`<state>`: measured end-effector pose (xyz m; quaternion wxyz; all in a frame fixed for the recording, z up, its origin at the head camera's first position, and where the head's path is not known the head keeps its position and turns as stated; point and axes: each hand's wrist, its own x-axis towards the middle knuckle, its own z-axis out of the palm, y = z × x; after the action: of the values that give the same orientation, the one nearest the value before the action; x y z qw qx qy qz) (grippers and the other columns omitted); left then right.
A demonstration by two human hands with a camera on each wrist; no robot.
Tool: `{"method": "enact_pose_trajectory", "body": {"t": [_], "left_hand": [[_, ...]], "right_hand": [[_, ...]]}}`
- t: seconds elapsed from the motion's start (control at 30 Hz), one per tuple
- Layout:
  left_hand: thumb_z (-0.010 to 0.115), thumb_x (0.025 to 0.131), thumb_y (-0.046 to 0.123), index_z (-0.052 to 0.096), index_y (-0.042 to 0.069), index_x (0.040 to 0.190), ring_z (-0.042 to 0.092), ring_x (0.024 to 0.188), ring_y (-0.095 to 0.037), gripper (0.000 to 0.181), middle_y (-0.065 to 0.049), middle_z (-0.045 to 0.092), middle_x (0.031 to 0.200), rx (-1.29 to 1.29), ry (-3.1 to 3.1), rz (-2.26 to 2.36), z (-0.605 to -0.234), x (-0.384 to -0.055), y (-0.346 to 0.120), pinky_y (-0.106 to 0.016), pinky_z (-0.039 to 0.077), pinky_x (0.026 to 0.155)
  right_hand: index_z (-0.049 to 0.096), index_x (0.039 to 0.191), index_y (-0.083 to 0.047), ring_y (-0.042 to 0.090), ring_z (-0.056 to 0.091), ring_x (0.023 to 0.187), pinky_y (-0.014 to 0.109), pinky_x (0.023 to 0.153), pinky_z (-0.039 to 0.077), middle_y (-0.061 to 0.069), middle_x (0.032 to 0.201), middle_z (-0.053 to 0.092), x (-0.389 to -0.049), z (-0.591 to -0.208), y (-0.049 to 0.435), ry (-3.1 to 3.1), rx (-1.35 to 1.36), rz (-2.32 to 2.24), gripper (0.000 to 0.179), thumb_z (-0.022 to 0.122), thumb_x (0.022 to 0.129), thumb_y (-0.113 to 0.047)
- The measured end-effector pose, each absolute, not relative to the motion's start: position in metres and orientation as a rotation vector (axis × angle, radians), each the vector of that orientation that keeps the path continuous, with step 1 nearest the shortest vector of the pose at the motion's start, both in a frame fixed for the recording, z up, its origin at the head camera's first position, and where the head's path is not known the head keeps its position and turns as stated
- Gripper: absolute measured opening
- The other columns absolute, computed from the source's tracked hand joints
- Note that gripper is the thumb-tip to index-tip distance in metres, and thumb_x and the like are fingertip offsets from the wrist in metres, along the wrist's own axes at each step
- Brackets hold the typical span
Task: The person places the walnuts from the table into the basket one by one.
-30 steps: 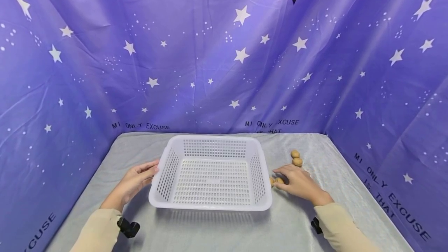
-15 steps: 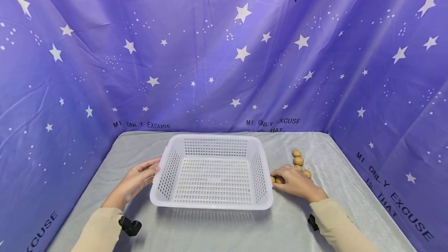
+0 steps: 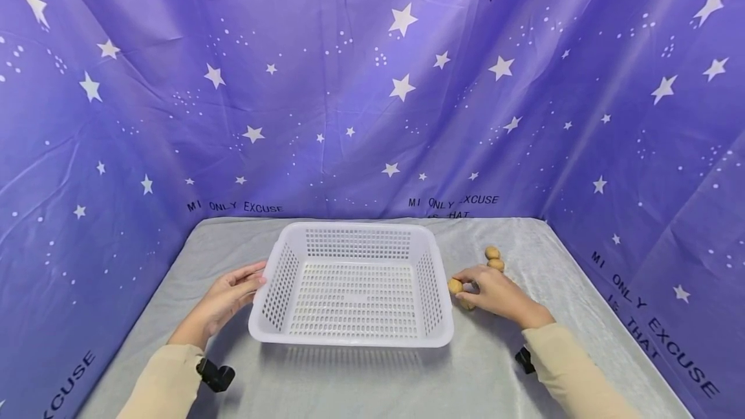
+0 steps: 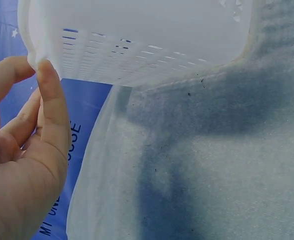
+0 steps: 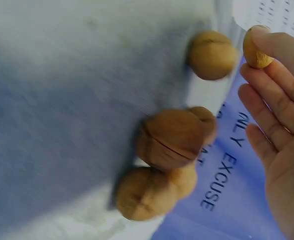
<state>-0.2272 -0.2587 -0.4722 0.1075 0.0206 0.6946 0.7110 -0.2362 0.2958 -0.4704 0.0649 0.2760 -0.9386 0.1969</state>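
The right hand half hides the walnuts on the counter; its fingers pinch one nut, partly covered by the thumb, just beside the basket. The basket's perforated floor shows plainly, and the left hand has its fingers pinching the rim.
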Motion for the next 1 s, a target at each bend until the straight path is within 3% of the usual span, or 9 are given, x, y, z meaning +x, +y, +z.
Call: {"method": "enact_pose_trajectory", "body": {"t": [0.17, 0.5, 1.0], "left_hand": [[0.067, 0.098, 0.012, 0.035, -0.008, 0.151, 0.064, 0.108, -0.012, 0.065, -0.005, 0.064, 0.127, 0.077, 2.032, 2.093, -0.474, -0.227, -0.259, -0.029, 0.054, 0.092], [0.068, 0.097, 0.014, 0.036, -0.008, 0.150, 0.064, 0.107, -0.012, 0.065, -0.003, 0.065, 0.123, 0.071, 2.055, 2.077, -0.471, -0.226, -0.259, -0.029, 0.054, 0.092], [0.067, 0.098, 0.012, 0.038, -0.009, 0.149, 0.065, 0.105, -0.012, 0.062, -0.007, 0.065, 0.125, 0.122, 2.092, 2.058, -0.470, -0.227, -0.260, -0.030, 0.056, 0.089]], "right_hand": [[0.072, 0.116, -0.003, 0.025, 0.070, 0.091, 0.036, 0.076, 0.060, 0.008, 0.110, 0.072, -0.238, -0.450, 0.299, -2.831, 0.846, 0.632, 0.032, 0.080, 0.087, -0.014], [0.069, 0.123, -0.004, 0.024, 0.065, 0.101, 0.045, 0.086, 0.056, 0.007, 0.113, 0.071, -0.254, -0.395, 0.278, -2.760, 0.861, 0.641, 0.037, 0.078, 0.089, -0.017], [0.068, 0.126, -0.011, 0.016, 0.063, 0.105, 0.038, 0.094, 0.052, 0.000, 0.112, 0.070, -0.294, -0.358, 0.158, -2.747, 1.179, 0.749, 0.040, 0.078, 0.089, -0.024]]}}
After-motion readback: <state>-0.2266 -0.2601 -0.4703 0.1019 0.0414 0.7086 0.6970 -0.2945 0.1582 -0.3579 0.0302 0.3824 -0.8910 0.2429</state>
